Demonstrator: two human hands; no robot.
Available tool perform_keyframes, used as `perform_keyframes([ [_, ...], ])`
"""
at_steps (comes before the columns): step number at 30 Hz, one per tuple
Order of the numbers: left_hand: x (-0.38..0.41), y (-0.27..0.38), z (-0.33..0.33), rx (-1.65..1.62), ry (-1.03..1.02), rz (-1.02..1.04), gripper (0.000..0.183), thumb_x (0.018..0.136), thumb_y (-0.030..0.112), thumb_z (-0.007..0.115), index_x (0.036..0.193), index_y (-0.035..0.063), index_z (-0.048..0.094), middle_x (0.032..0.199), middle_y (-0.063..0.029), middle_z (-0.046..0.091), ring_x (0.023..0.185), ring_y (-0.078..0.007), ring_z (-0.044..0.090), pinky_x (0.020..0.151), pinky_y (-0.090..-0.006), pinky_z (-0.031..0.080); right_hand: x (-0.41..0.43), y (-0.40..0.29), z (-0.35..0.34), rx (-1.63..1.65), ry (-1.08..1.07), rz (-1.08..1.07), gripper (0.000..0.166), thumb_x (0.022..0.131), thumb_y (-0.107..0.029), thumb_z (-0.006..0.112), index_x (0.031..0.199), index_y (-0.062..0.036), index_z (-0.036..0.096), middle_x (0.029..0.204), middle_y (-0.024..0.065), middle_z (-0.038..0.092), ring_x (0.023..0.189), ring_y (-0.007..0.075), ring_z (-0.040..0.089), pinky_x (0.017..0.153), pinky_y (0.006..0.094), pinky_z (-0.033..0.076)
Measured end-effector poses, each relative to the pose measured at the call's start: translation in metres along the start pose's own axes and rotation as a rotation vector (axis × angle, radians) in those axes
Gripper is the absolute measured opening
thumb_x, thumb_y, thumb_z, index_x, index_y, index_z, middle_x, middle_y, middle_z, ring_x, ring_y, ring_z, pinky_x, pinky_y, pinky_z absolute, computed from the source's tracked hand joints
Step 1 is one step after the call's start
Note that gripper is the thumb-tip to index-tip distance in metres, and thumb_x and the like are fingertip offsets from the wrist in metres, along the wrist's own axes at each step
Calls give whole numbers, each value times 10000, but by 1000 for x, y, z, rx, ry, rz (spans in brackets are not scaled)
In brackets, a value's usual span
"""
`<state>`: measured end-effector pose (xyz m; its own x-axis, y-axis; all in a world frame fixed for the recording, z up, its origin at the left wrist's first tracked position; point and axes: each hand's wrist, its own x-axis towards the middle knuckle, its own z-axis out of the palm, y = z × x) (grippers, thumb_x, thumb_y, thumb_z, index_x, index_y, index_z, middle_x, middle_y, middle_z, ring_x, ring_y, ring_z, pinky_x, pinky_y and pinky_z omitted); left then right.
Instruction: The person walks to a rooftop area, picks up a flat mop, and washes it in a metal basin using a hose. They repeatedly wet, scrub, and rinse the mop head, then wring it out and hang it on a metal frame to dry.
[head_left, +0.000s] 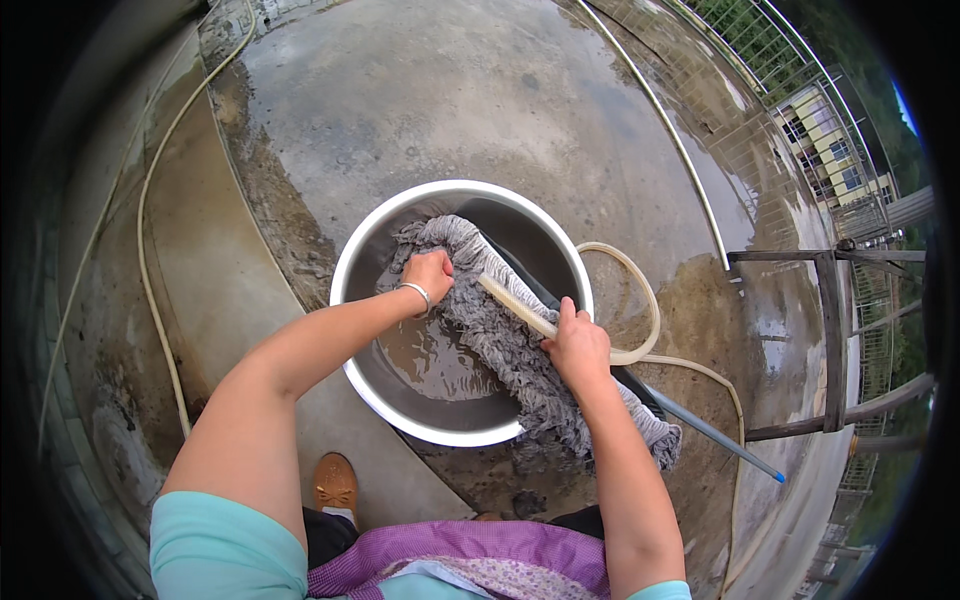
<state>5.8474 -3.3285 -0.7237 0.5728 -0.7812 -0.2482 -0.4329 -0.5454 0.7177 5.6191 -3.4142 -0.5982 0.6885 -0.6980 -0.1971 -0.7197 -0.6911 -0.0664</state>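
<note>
A wide metal basin (352, 259) holds murky water in front of me. Across it lies a grey string mop head (510, 337), one end inside the basin and the other hanging over the near right rim. My left hand (427, 277), with a bangle at the wrist, is closed on the mop's strands. In my right hand (577, 341) is a pale hose (517, 304), its open end over the mop head. Whether water runs from it I cannot tell. A grey pole (712, 422) with a blue tip sticks out beyond the basin's right side.
The hose loops on wet concrete right of the basin. Another hose (154, 300) runs along the left, and a pale pipe or hose (675, 127) lies at upper right. A wooden frame (831, 337) stands at the right, near a metal railing. My brown shoe (335, 482) is below the basin.
</note>
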Motion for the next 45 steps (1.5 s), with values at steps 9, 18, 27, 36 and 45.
perform_keyframes([
  [9, -19, 48, 30, 381, 183, 711, 677, 762, 316, 611, 1329, 73, 332, 1410, -139, 266, 1324, -292, 211, 1071, -480, 155, 6, 20, -12, 677, -121, -261, 471, 649, -43, 678, 1104, -53, 555, 923, 109, 565, 900, 273, 564, 804, 336, 454],
  [18, -1, 18, 31, 379, 297, 157, 928, 693, 436, 676, 1401, 109, 172, 1441, -63, 228, 1341, -216, 186, 1033, -569, 180, 1, 16, 4, 310, 356, -257, 375, 703, -48, 645, 1063, -139, 598, 941, 57, 606, 846, 270, 556, 737, 356, 475],
  [27, 18, -19, 3, 297, 121, -112, 730, 720, 507, 636, 1222, 8, 459, 1171, -138, 459, 1115, -321, 426, 915, -418, 383, 0, 5, 2, 109, 297, -401, 315, 744, -85, 603, 1057, -118, 601, 822, 71, 541, 774, 252, 513, 675, 354, 464],
  [36, 7, 8, 15, 363, 138, -160, 608, 773, 438, 612, 1105, -59, 494, 1153, -176, 456, 1136, -335, 386, 945, -407, 364, -7, 10, -11, 133, 41, -263, 292, 788, -145, 586, 1080, -157, 588, 794, 118, 553, 747, 308, 587, 662, 410, 478],
  [45, 42, -20, -29, 147, 174, -64, 309, 801, 230, 551, 1040, 36, 580, 1113, -168, 568, 979, -348, 562, 843, -409, 448, -4, 18, -3, 199, 76, -259, 284, 772, -152, 604, 1056, -169, 598, 776, 110, 539, 719, 312, 579, 647, 418, 474],
])
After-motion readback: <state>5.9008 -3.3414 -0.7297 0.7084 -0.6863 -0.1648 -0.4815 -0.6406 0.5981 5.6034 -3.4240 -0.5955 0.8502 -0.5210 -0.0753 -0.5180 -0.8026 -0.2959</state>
